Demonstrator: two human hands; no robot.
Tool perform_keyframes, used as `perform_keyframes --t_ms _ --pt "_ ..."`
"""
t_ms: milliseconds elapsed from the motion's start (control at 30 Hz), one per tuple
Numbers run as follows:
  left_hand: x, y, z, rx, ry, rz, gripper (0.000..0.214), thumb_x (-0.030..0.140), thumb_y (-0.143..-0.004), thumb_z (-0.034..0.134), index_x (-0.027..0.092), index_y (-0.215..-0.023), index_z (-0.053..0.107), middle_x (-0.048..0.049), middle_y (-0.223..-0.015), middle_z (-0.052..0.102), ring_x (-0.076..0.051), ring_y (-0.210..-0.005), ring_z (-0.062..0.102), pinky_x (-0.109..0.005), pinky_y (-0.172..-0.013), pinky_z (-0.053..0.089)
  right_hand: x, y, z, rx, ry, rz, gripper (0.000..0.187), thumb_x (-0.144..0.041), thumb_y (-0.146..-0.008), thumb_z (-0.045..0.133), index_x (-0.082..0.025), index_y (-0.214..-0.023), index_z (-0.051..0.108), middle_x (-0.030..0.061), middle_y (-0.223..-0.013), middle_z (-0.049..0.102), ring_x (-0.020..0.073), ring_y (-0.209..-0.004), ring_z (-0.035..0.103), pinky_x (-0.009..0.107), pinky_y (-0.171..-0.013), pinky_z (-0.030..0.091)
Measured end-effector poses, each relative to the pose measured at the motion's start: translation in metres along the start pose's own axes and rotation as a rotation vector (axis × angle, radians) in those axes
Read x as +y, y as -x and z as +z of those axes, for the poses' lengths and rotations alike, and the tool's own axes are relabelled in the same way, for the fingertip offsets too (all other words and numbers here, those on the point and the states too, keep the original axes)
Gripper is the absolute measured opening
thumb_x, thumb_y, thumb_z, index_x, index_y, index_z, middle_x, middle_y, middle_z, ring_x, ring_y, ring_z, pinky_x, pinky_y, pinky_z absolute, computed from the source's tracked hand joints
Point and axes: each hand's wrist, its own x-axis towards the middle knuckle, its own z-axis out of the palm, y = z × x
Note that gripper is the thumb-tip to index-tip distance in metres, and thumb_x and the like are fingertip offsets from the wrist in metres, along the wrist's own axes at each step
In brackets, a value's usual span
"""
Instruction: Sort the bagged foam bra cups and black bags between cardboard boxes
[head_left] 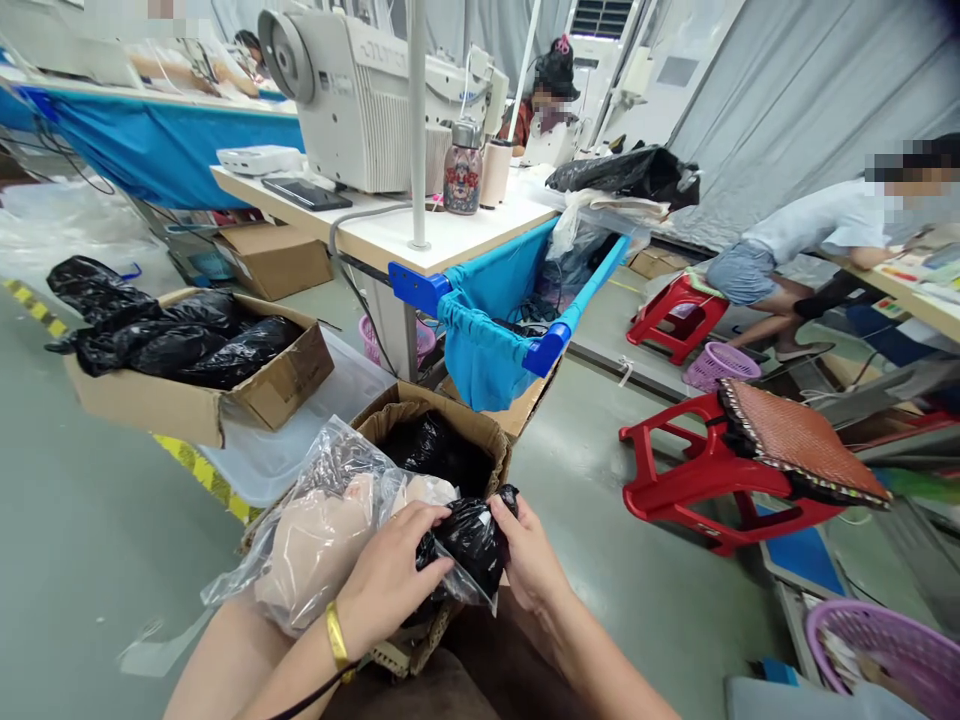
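Note:
A black plastic bag (474,545), bunched up, is between my two hands over the open cardboard box (499,465). My right hand (531,560) grips its gathered right end between thumb and fingers. From the other side my left hand (401,565), with a gold band at the wrist, holds the bag's left part, its fingertips partly hidden. A clear plastic bag (326,525) with beige, cup-like pieces inside lies against my left hand and forearm, and its edge reaches under the black bag. More black plastic (427,445) fills the box.
At left, a cardboard box (262,385) of black bags rests on a translucent lid (360,375). Ahead are a sewing table (375,230), a sewing machine (375,110) and a blue cloth sling (487,350). Red stool (675,500) at right; people work beyond.

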Motion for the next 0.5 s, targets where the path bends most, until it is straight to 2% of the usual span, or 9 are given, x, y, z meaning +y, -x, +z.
perform_keyframes --t_ms 100,167,267,367,500 --pt "0.000 0.002 -0.001 -0.019 0.015 -0.024 0.046 0.027 -0.082 0.070 0.027 -0.127 0.064 -0.0071 -0.128 0.066 -0.030 -0.121 0.063 -0.050 -0.108 0.049 -0.002 0.001 0.003 0.003 -0.133 0.081 0.046 -0.062 -0.077 0.084 -0.023 -0.093 0.064 -0.0016 -0.080 0.066 0.0180 -0.072 0.059 0.028 -0.068 0.048" --pt "0.000 0.003 -0.001 -0.021 0.055 -0.017 0.042 0.038 -0.086 0.070 0.028 -0.126 0.065 -0.0066 -0.127 0.066 -0.030 -0.120 0.063 -0.050 -0.107 0.049 -0.004 0.004 0.004 -0.022 -0.089 0.016 0.045 -0.063 -0.080 0.082 -0.023 -0.094 0.066 -0.0003 -0.085 0.066 0.0185 -0.077 0.059 0.029 -0.071 0.048" --pt "-0.002 0.004 -0.001 -0.006 0.105 0.010 0.037 0.052 -0.094 0.060 0.030 -0.123 0.067 -0.0062 -0.123 0.067 -0.029 -0.117 0.064 -0.049 -0.105 0.050 -0.005 0.011 0.005 -0.062 -0.004 -0.074 0.041 -0.063 -0.086 0.078 -0.024 -0.093 0.067 -0.0002 -0.088 0.064 0.0179 -0.082 0.057 0.028 -0.075 0.047" --pt "-0.004 0.004 0.001 0.017 0.106 0.022 0.037 0.055 -0.098 0.055 0.029 -0.120 0.069 -0.0061 -0.119 0.067 -0.027 -0.113 0.065 -0.048 -0.103 0.050 -0.005 0.017 0.007 -0.099 -0.011 -0.091 0.038 -0.061 -0.088 0.076 -0.025 -0.093 0.066 -0.0012 -0.086 0.060 0.0165 -0.077 0.053 0.027 -0.072 0.046" --pt "-0.003 0.004 0.005 0.067 0.085 0.037 0.035 0.057 -0.098 0.057 0.028 -0.111 0.072 -0.0055 -0.111 0.069 -0.026 -0.104 0.066 -0.044 -0.096 0.052 -0.005 0.022 0.008 -0.143 -0.023 -0.105 0.039 -0.060 -0.090 0.074 -0.023 -0.095 0.064 -0.0018 -0.084 0.058 0.0149 -0.075 0.051 0.025 -0.069 0.045"
